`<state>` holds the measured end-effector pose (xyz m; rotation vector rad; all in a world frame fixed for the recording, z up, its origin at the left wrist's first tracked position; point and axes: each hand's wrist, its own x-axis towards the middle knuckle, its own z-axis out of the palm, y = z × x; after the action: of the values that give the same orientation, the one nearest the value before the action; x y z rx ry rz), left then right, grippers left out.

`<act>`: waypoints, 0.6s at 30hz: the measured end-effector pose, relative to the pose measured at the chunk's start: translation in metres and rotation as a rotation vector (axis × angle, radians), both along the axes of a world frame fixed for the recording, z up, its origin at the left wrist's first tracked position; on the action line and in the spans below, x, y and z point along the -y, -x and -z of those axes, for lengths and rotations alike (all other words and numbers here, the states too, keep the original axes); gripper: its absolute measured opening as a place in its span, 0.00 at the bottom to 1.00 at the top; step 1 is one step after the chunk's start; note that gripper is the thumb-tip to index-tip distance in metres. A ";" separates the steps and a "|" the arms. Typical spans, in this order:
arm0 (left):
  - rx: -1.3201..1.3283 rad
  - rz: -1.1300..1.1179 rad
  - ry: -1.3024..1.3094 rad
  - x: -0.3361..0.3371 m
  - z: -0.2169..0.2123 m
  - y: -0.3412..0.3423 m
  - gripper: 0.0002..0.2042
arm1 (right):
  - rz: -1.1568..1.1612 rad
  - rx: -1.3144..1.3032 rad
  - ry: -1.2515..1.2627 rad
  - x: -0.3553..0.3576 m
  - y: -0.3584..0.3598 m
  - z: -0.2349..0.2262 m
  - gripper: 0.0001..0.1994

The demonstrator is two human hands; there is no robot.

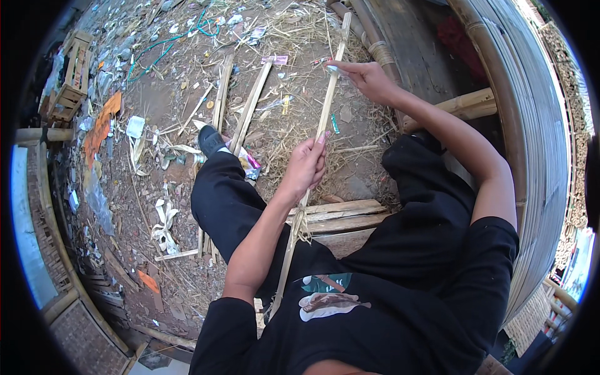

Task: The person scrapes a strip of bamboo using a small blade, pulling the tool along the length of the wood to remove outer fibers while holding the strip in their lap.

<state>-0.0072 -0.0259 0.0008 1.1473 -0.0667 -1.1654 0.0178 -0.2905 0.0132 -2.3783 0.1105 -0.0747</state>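
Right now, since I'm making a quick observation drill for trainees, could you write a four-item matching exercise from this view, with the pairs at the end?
Things:
1. left hand
2. right hand
3. crate
4. large sheet

Places, colours or states:
A. orange
B. at the upper part of the pale strip
C. made of wooden slats
D. closed around the strip, lower down

Pairs: 1-D, 2-B, 3-C, 4-A

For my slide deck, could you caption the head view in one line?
The left hand grips a long pale strip, the right hand at its upper part, above straw-strewn ground.
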 end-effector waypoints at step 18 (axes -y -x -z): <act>-0.035 0.005 -0.022 0.003 0.002 -0.001 0.16 | -0.074 -0.009 -0.023 -0.004 0.002 0.014 0.19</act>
<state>-0.0063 -0.0291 -0.0009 1.1463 -0.0307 -1.1928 0.0157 -0.2863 -0.0008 -2.3570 0.0272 -0.0269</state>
